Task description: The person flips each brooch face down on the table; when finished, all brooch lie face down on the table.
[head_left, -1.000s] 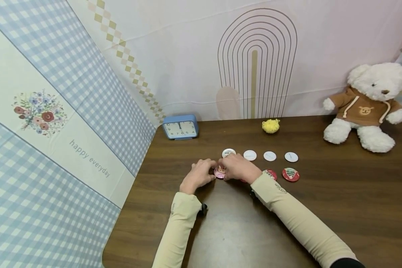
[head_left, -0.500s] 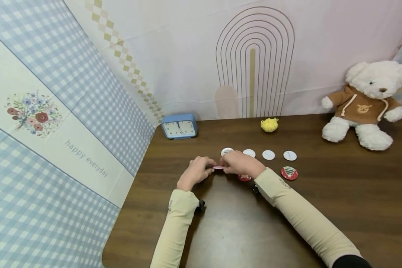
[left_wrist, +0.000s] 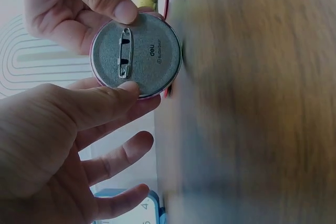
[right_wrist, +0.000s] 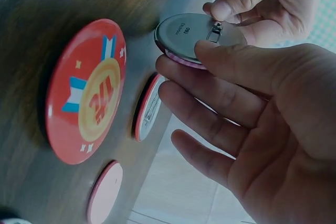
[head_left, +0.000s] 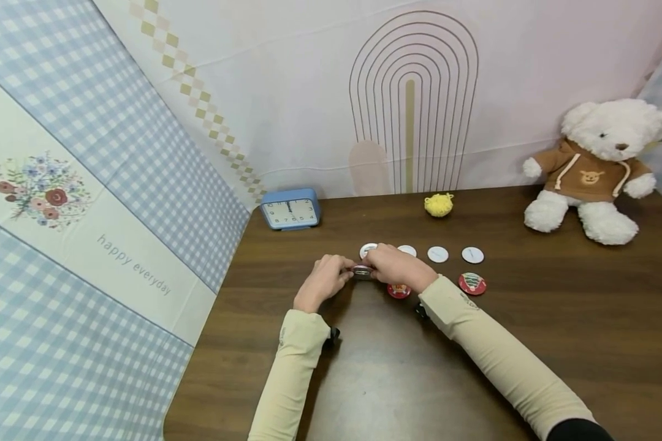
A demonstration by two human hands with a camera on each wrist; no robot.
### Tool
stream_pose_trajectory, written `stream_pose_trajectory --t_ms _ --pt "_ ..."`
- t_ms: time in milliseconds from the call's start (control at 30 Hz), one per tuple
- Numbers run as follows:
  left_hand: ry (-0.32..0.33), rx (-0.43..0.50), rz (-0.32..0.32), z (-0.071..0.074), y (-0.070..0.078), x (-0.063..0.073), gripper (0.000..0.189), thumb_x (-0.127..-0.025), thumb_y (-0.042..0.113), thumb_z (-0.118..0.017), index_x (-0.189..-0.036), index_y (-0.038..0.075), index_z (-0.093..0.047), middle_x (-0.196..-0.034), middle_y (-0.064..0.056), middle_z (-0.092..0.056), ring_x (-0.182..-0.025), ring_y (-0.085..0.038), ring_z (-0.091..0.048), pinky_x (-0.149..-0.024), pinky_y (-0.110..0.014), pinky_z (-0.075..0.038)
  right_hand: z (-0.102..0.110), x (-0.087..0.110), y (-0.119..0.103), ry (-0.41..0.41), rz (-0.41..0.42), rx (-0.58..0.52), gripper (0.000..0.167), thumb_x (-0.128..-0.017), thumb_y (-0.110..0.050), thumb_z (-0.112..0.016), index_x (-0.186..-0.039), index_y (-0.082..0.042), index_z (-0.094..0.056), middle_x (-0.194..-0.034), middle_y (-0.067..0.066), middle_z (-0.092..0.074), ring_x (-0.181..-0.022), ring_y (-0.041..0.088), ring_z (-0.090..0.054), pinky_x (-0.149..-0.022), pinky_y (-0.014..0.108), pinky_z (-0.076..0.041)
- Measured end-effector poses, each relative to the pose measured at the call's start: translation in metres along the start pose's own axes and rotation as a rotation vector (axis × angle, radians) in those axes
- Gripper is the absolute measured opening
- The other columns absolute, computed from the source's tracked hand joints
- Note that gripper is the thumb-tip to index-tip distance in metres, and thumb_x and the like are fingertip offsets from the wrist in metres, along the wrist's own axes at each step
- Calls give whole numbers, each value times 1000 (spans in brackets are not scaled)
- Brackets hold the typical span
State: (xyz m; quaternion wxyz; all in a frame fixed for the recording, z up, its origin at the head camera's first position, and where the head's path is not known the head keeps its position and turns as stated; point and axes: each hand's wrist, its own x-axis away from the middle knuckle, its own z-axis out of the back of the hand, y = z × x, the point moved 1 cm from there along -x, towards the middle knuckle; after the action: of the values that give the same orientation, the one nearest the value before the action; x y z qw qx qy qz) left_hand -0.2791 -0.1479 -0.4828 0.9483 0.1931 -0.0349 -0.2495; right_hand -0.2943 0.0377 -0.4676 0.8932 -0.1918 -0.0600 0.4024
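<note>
Both hands pinch one round pin badge (left_wrist: 152, 61) by opposite edges, between thumb and fingers. Its silver back with a safety pin faces the wrist cameras, and a pink rim shows underneath. My left hand (head_left: 324, 278) holds the left edge and my right hand (head_left: 394, 267) the right edge. In the left wrist view the other fingers of the left hand are spread loosely. A red badge (right_wrist: 86, 93) with a gold medal print lies on the table by the right hand. A white-backed badge (head_left: 368, 249) lies just behind the hands, partly covered.
Several white badge backs, among them one badge (head_left: 438, 255), form a row behind the hands. A red tree badge (head_left: 472, 283) lies to the right. Farther back stand a blue clock (head_left: 290, 209), a yellow fuzzy ball (head_left: 438, 205) and a teddy bear (head_left: 590, 174).
The badge between the hands has turned over: its pink printed face showed first, then its edge, and now its silver back. The hands have shifted slightly away from the person.
</note>
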Motion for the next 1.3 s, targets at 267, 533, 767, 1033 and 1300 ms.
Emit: stream_pose_trajectory --t_ms 267,533,767,1033,1300 --pt "6 20 37 -3 8 -2 12 -93 4 -69 -91 14 -75 -79 3 -67 -73 -16 -59 -71 -35 -49 0 3 -1 10 -34 -15 15 -82 11 -65 -83 -3 -70 -66 -2 -51 -60 14 -44 -60 31 -42" --pt "-3 15 38 -4 12 -4 10 -90 4 -74 -90 14 -72 -69 6 -57 -68 -15 -54 -67 -31 -46 -3 2 -1 23 -92 -36 19 -79 13 -65 -88 -2 -71 -72 1 -60 -63 16 -51 -62 32 -46" --pt "-49 -17 31 -8 13 -2 13 -87 6 -75 -96 14 -70 -67 5 -53 -64 -15 -50 -63 -31 -44 -10 1 -4 16 -142 -21 14 -80 8 -72 -88 -3 -71 -75 3 -62 -67 18 -56 -65 35 -49" --pt "-133 -79 65 -8 19 -4 26 -88 12 -76 -112 11 -66 -91 -5 -67 -90 -27 -65 -82 -53 -47 -12 0 -5 25 -209 -4 13 -79 4 -77 -83 -6 -70 -73 1 -60 -66 18 -55 -64 34 -48" --pt "-200 -117 94 -9 22 -2 15 -91 14 -74 -98 9 -62 -90 -8 -62 -90 -30 -63 -79 -51 -46 -14 2 -5 32 -214 31 18 -78 2 -79 -73 -9 -65 -67 -2 -56 -62 17 -51 -60 34 -46"
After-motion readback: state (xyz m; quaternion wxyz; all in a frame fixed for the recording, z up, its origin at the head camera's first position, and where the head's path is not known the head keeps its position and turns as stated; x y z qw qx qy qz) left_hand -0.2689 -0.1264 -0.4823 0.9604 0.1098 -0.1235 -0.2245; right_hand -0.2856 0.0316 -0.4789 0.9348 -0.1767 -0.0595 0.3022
